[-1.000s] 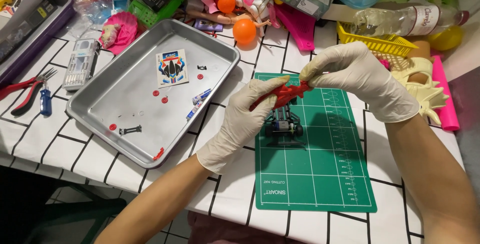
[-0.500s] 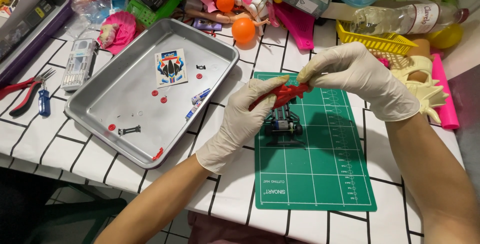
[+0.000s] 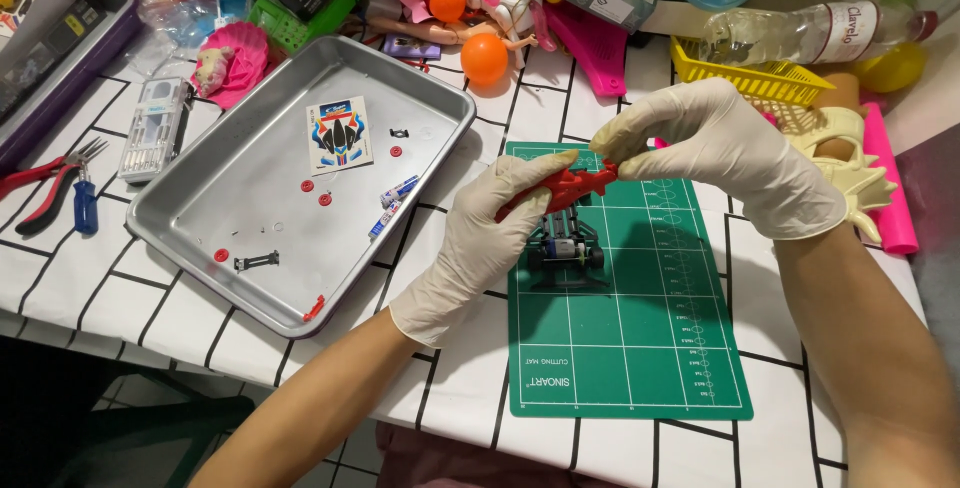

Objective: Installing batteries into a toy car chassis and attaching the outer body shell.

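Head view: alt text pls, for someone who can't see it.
Two white-gloved hands, left hand and right hand, hold a red toy car body between them, above a small car chassis on a green cutting mat. A metal tray of small parts sits to the left on a white tiled table.

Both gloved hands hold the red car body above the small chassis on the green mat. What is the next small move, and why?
Probably lower the red body shell straight down. The left hand and right hand grip its two ends, and the chassis sits on the green mat directly under it, uncovered.
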